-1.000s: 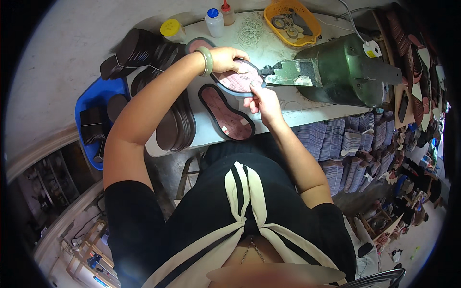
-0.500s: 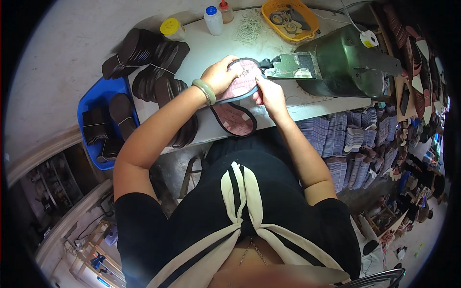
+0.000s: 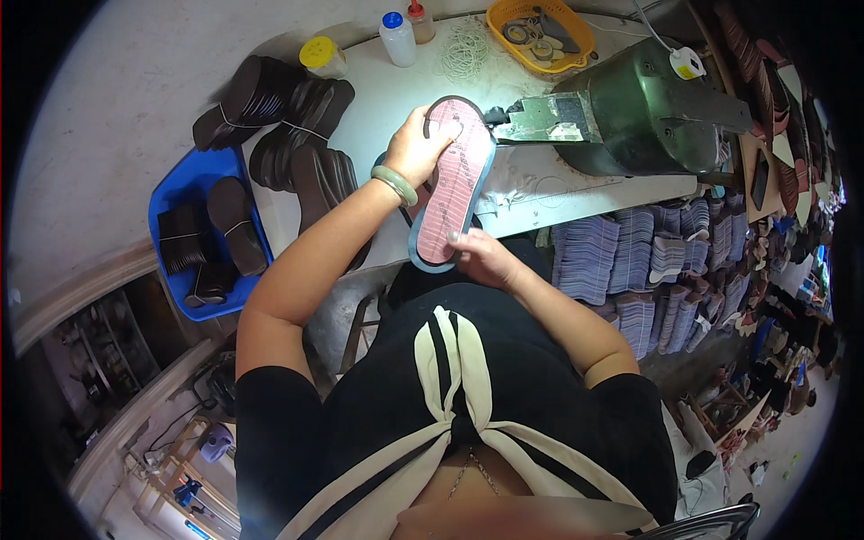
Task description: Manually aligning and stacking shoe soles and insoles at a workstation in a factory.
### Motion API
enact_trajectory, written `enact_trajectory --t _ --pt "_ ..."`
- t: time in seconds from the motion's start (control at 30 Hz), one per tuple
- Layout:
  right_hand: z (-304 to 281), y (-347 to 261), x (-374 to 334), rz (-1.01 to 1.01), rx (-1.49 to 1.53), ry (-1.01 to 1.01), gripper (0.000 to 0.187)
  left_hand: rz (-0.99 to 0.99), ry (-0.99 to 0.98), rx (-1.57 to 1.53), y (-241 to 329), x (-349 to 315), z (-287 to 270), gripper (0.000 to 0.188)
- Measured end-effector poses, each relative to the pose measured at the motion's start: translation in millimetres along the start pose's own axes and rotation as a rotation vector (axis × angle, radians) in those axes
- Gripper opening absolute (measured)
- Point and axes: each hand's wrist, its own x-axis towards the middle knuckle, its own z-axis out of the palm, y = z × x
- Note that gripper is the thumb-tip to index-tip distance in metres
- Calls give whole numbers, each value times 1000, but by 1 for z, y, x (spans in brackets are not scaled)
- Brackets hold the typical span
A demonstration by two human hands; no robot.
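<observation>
A shoe insole (image 3: 454,184), pinkish-red with printed marks and a dark and blue edge, lies lengthwise between my two hands at the table's front edge. My left hand (image 3: 418,148) grips its far, wide part, thumb on top and fingers underneath. At the near end my right hand (image 3: 489,259) pinches the rim, thumb on the upper face and the other fingers below. Just right of the insole's far end is the narrow arm of a green machine (image 3: 621,117). A second insole is mostly hidden beneath the held one and my left wrist.
Bundled dark soles (image 3: 326,189) are stacked on the white table's left. A blue bin (image 3: 166,193) holds more. Bottles (image 3: 399,40), a yellow-lidded jar (image 3: 322,57), rubber bands (image 3: 465,52) and a yellow basket (image 3: 497,25) stand behind. Striped insole stacks (image 3: 585,261) sit at the right.
The insole has swung lengthwise toward me and away from the machine's arm. My right hand has slid from its far end down to the near end; my left still holds the far part.
</observation>
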Motion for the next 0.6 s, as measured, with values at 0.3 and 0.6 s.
enact_trajectory --t 0.3,0.6 --pt "16 -8 -27 2 311 -143 28 -25 332 33 13 -4 21 56" --pt "28 -35 -35 -260 -7 441 29 -196 546 -30 15 12 37 66"
